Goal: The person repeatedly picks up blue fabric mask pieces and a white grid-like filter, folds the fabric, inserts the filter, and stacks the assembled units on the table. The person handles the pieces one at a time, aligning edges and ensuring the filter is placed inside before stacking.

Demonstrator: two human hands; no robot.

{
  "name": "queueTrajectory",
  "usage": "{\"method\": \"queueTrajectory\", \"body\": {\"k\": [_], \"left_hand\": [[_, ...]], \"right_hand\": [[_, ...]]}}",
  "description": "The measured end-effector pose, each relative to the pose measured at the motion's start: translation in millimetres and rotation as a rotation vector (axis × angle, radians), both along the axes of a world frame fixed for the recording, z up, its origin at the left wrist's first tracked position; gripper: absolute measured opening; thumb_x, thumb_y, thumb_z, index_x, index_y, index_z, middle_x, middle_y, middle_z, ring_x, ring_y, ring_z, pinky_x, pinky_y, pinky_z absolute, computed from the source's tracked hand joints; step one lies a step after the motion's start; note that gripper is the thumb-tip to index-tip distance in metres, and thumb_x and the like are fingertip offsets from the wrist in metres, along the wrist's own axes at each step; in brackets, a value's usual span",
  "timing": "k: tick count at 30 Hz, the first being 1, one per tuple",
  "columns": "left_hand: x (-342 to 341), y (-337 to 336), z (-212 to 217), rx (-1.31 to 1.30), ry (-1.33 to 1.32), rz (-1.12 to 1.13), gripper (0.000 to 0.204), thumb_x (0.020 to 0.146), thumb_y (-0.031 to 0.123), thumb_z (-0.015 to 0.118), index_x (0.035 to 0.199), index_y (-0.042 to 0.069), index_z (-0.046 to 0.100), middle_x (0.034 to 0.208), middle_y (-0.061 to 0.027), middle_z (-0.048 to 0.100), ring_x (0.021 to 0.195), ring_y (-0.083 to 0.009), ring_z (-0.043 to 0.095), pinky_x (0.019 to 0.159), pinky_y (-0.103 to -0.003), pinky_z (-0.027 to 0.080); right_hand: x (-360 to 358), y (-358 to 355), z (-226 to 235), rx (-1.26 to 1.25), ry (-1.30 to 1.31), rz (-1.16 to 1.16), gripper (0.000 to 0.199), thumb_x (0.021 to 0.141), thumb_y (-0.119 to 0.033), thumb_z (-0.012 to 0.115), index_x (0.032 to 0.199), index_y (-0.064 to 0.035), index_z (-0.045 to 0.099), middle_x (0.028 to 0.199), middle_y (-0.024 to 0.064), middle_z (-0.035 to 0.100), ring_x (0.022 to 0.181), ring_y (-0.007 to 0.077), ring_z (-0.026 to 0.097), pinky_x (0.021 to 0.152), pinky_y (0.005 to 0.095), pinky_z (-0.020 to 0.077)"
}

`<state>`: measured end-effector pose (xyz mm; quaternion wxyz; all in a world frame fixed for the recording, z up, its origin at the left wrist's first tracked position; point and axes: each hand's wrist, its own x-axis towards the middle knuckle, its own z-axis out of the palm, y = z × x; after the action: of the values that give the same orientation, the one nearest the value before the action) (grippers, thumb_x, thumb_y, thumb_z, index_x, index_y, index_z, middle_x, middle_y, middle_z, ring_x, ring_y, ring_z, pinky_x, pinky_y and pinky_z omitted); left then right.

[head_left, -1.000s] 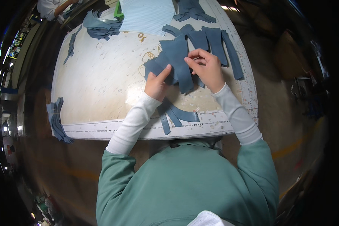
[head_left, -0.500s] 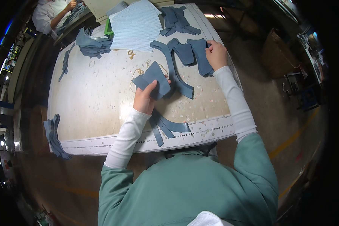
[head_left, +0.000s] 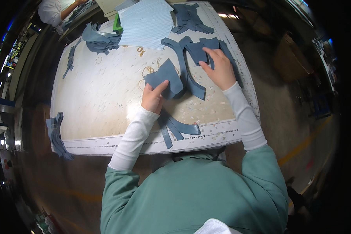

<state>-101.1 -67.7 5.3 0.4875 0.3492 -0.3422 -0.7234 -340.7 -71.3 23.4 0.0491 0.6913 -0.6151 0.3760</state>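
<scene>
Pieces [head_left: 170,75] sit pinched in the left hand [head_left: 153,98]; the open right hand [head_left: 220,70] is by a blue flap [head_left: 196,52], upper middle. Maybe gathering; next needs pinching.

Dark printed lettering [head_left: 200,136] along white table border [head_left: 68,144]

To the left of your left hand [head_left: 153,97], the table [head_left: 93,93] is leaving you a wide passage, with a blue bundle [head_left: 100,41] and pale sheets [head_left: 146,25] closing off its far end. Between your hands, the held blue pieces [head_left: 168,80] and a curved blue strip [head_left: 197,90] are narrowing the way. Short blue strips [head_left: 189,128] are cluttering the near edge, while bare surface is lying to their right. Flat blue pieces [head_left: 196,52] are crowding the space at your right hand [head_left: 221,69].
</scene>
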Motion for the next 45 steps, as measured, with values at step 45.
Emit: {"method": "queueTrajectory", "body": {"k": [45], "left_hand": [[86,-40,23,-0.206,-0.191,0.357,0.025,0.091,0.019,0.056,0.114,0.008,0.058,0.109,-0.0052,0.062,0.097,-0.0142,0.059,0.083,-0.029,0.049]], "right_hand": [[6,-20,-3,0.456,0.167,-0.046,0.021,0.077,-0.024,0.068,0.075,-0.0037,0.069,0.074,0.0160,0.067,0.071,0.0313,0.066,0.068,0.0375,0.0536]]}}
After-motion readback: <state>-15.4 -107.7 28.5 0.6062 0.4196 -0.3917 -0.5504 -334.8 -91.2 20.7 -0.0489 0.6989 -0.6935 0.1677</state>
